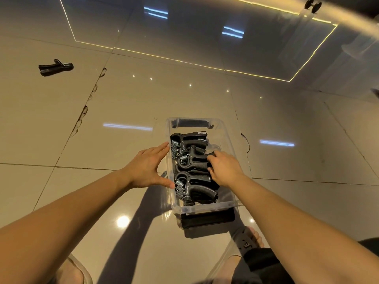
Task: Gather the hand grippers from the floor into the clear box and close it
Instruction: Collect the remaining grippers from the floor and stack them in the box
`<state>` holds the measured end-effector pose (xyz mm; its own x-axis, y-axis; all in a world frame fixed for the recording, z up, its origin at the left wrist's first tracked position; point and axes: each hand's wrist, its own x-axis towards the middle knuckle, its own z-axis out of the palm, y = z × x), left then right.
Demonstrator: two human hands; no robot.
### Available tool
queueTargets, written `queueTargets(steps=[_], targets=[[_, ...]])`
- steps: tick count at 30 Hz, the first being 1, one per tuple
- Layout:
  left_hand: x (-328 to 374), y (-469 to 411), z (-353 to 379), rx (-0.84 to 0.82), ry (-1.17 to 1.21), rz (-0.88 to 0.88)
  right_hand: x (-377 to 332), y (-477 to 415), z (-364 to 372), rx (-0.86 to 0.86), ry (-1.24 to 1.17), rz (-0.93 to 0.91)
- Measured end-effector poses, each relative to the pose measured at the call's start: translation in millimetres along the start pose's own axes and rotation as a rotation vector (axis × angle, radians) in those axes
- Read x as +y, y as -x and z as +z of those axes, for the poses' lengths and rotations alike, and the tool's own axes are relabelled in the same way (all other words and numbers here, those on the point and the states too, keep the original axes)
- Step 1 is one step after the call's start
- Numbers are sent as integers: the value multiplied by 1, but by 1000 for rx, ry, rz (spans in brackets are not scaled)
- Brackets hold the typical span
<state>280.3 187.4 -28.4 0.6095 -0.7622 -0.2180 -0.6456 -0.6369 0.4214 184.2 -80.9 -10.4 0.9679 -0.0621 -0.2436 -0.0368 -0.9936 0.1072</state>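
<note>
A clear plastic box (225,206) stands open on the tiled floor in front of me, with several black hand grippers (194,144) with steel springs stacked inside. My right hand (224,168) is inside the box, fingers curled on the handle of the middle hand gripper (196,158). My left hand (148,167) is spread flat against the outside of the box's left wall, holding nothing. One more black hand gripper (55,67) lies alone on the floor far to the left.
A black lid or panel (209,219) lies under the box's near end. My sandalled foot (247,240) is just below the box on the right. A small black dumbbell (312,4) sits at the far top right. Glossy beige tiles surround the box.
</note>
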Motion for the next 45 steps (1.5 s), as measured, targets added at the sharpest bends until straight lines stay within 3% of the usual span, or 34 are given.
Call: queueTargets(steps=[3, 19, 25, 31, 35, 45], targets=[[-1, 1, 2, 3, 0, -1, -2, -12, 8, -83, 7, -3], [3, 0, -1, 26, 60, 25, 12, -17, 8, -103, -124, -63], [4, 0, -4, 23, 23, 18, 11, -10, 5, -83, -256, 70], [7, 20, -17, 49, 15, -23, -1, -4, -19, 49, -451, 164], [-3, 63, -51, 131, 28, -116, -36, -8, -60, 185, -603, 148], [-44, 228, -139, 348, -19, -298, -208, 21, -187, 342, -660, -199]])
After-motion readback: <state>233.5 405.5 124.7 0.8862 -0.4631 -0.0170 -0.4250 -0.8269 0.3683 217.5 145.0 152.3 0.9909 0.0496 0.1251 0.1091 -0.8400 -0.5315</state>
